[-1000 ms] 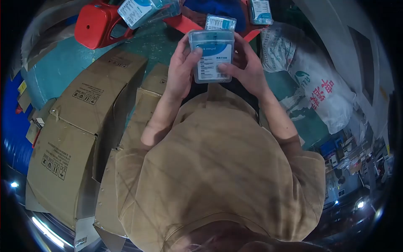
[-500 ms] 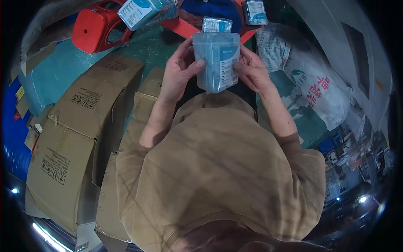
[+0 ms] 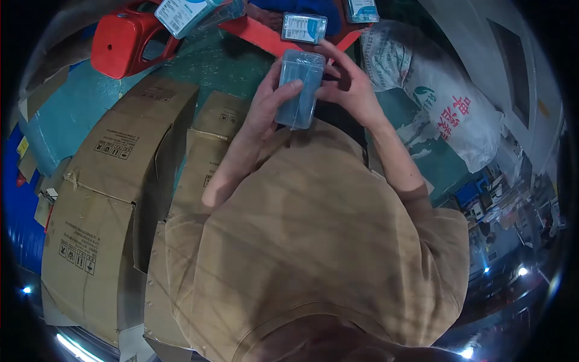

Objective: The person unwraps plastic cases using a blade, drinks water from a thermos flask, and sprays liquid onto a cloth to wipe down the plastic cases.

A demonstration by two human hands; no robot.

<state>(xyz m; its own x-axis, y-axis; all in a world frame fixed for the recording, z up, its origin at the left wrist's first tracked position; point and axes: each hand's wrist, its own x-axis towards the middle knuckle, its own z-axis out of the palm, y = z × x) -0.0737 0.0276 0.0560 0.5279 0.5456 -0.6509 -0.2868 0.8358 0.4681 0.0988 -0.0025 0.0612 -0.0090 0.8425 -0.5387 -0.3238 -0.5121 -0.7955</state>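
A clear plastic box [image 3: 300, 108] with a pale blue look and a lid is upright in front of my chest. My left hand [image 3: 265, 105] is closed around its left side, the thumb lying across the face towards me. My right hand [image 3: 356, 96] is at the box's right side with fingers spread. Its thumb tip is close to the edge; I cannot tell whether it touches. Just beyond the hands is a similar box [image 3: 304, 28] with a white and blue label. Two more labelled boxes, one at the upper left [image 3: 185, 15] and one at the upper right [image 3: 362, 11], are near the top edge.
Large flattened brown cartons [image 3: 114, 145] lie to my left on a green surface. A red plastic object [image 3: 120, 48] with a square face and open side is at the upper left. On the right lies a white plastic bag [image 3: 461, 130] with red lettering.
The box has turned, so its printed label no longer faces me. My right hand has loosened from its side and spread its fingers. The view has shifted slightly.
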